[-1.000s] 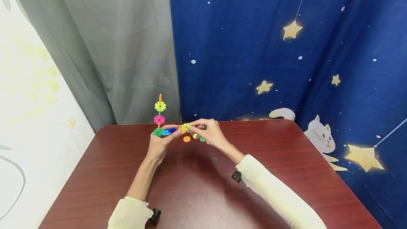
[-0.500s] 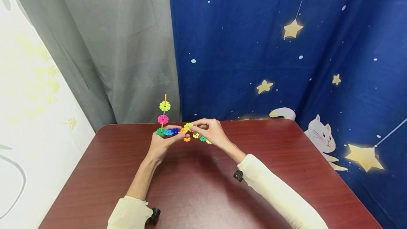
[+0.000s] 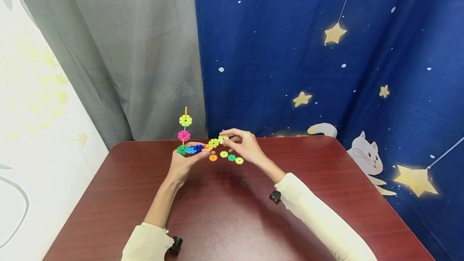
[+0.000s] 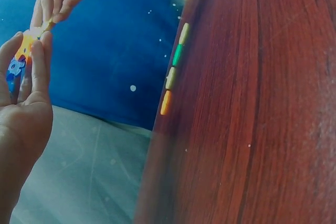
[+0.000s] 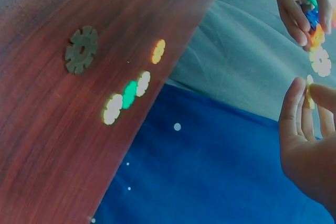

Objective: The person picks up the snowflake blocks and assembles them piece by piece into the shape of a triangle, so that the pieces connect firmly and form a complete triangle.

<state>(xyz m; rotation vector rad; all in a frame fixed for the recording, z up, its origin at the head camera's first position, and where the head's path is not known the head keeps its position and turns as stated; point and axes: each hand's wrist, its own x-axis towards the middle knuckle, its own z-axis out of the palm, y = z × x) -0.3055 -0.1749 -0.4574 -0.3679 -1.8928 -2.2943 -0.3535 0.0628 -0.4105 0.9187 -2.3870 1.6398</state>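
Observation:
My left hand grips a chain of slotted plastic snowflake discs between thumb and fingers. A green disc, a light blue disc, a dark blue disc, an orange disc and a yellow disc form its row. From the green end an upright column rises, with a pink disc and a yellow-green disc. Just right of the row's yellow end, my right hand pinches a loose yellow disc, seen edge-on in the right wrist view.
On the brown table, toward the far edge, lie an orange disc, a green disc and two yellow ones beside it. A dark grey-brown disc lies nearer. Curtains hang behind the table.
My right hand has shifted right and slightly up, apart from the chain's yellow end, uncovering the discs on the table. The left hand's chain has tilted and shifted a little.

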